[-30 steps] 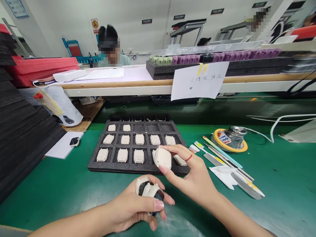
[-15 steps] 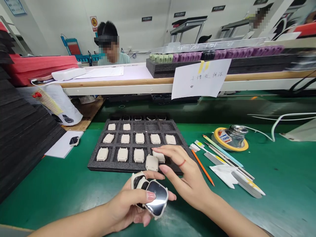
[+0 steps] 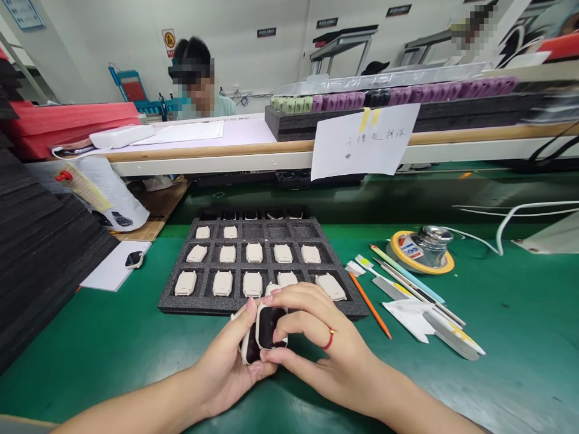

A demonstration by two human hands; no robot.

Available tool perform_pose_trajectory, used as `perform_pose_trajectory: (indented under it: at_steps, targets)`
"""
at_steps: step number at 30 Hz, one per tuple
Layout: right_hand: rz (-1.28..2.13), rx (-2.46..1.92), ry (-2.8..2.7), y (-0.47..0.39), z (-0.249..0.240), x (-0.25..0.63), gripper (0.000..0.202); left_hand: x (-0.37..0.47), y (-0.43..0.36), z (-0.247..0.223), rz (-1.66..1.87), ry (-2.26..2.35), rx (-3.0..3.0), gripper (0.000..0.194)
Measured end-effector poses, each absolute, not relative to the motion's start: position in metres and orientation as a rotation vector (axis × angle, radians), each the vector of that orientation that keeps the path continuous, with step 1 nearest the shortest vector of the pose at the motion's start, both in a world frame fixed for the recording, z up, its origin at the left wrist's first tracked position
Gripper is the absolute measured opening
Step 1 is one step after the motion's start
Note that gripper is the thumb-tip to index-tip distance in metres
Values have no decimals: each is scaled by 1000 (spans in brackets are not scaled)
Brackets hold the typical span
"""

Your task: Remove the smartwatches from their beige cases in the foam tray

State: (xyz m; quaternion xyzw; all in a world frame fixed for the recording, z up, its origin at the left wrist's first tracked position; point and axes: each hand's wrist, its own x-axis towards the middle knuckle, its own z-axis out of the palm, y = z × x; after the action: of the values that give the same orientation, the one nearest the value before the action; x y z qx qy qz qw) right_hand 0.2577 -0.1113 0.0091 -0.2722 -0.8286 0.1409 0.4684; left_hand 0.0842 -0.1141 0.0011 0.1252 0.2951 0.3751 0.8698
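Head view:
Left hand (image 3: 226, 367): curled around a small stack of cream watch cases (image 3: 249, 345), fingers closed on them from the left, just above the near edge of the green tabletop (image 3: 520, 337).
Right hand (image 3: 325, 355): fingers bent and pinching the front watch case (image 3: 270, 326) — its dark screen faces the camera; a red ring sits on one finger.
Held cases: upright between the two hands, touching both, just in front of the near edge of the foam tray (image 3: 181, 306).
Foam tray: black, at the middle of the tabletop, cream cases lying face down in most pockets — a few back pockets look unfilled.
Tools (image 3: 407, 286): orange pencil, pens and blades lie right of the tray, a tape roll (image 3: 421, 256) behind them.
Far side: a person (image 3: 194, 78) sits beyond the raised shelf.
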Motion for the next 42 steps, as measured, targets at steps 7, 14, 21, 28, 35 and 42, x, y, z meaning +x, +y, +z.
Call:
perform_pose_trajectory:
  at_steps: [7,14,21,28,35,42]
  targets:
    - [374,-698,-2014,-116,10,257,7,84,-114,2,790,568,323,27]
    - [648,-826,-1622,-114,13,263,10,82,-116,2,753,544,368,35]
    - [927,-867,-1240,-107,21,265,23,80,-114,6,747,570,319,38]
    - [926,-834,-1353,-109,18,261,12,79,-114,6,762,527,305,35]
    - [918,-811,-1357,-106,15,265,11,78,-113,7,753,499,309,35]
    - [710,-766,-1363,-110,16,265,6,79,-112,7,745,461,330,34]
